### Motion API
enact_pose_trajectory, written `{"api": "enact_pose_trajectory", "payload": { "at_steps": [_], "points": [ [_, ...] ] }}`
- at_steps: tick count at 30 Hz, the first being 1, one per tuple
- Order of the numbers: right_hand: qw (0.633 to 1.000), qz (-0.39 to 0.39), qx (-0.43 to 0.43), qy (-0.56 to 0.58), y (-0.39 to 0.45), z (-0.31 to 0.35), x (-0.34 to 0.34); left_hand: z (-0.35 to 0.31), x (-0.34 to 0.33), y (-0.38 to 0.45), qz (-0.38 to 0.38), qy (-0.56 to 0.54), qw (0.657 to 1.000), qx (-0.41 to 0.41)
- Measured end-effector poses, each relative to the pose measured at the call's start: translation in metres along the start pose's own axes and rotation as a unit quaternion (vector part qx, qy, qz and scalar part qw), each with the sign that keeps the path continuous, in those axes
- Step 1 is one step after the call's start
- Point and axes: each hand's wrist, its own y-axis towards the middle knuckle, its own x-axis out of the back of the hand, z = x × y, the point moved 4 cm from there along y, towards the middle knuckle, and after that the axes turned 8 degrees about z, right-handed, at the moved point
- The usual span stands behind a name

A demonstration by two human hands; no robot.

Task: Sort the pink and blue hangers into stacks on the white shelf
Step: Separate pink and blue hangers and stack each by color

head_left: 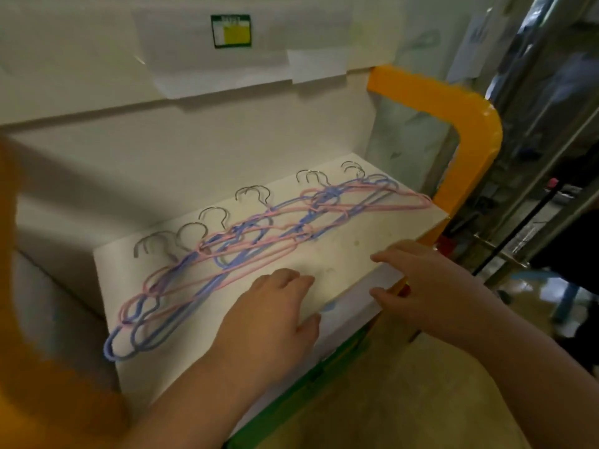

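Note:
Several pink hangers (259, 251) and blue hangers (181, 314) lie mixed and overlapping in a diagonal row across the white shelf (356, 247), their metal hooks (191, 230) pointing toward the back wall. My left hand (272, 315) hovers over the shelf's front edge with relaxed fingers, just short of the hangers and holding nothing. My right hand (418, 280) is at the shelf's front right edge, fingers spread and loosely bent, empty.
An orange padded pipe (466, 124) bends around the shelf's right side. White wall panels with taped papers and a green-yellow label (230, 30) rise behind. A green edge (311, 377) runs under the shelf. Metal frames and floor lie to the right.

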Motion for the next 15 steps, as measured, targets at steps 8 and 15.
{"api": "enact_pose_trajectory", "payload": {
  "at_steps": [8, 15],
  "points": [
    [0.998, -0.01, 0.049, 0.037, 0.081, -0.048, 0.005, 0.022, -0.008, 0.069, 0.011, 0.017, 0.999, 0.042],
    [0.992, 0.027, 0.114, 0.055, 0.146, -0.084, 0.019, 0.068, 0.007, 0.145, 0.016, 0.085, 0.983, 0.163]
  ]
}}
